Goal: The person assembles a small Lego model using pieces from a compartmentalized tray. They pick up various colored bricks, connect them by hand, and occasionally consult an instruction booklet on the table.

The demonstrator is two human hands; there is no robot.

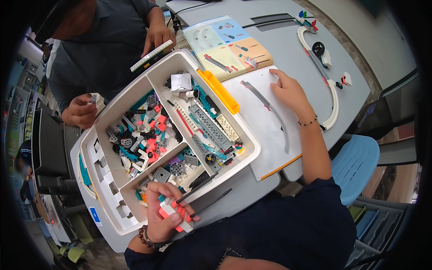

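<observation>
Far left, a co-worker's first hand [82, 111] pinches a small grey piece [93, 98]; their second hand [159, 38] is at a long white plate [152, 56], exact grip can't tell. Then the white tray [246, 143], compartments full of mixed loose parts [153, 130]. At its near edge the person's left hand [167, 211] pinches a coral-and-white block [177, 215] between thumb and fingers; two black rods [195, 189] stick out of it. Risk: a rod catches the tray rim or takes a side knock, and the leverage twists it loose or turns the block in the pinch. Anything shed could land among the loose parts and be hard to find. Rods point up and right, roughly parallel, long axis lower left to upper right; block's own long axis can't tell, fingers cover part. Right of the tray, an open booklet [258, 137] shows a curved grey track. Right hand [288, 90] is at that page, thumb and index apart, pinching nothing visible; other fingers can't tell. Sliding that hand could shift the page. Far right, a curved white-and-grey track [318, 66].
</observation>
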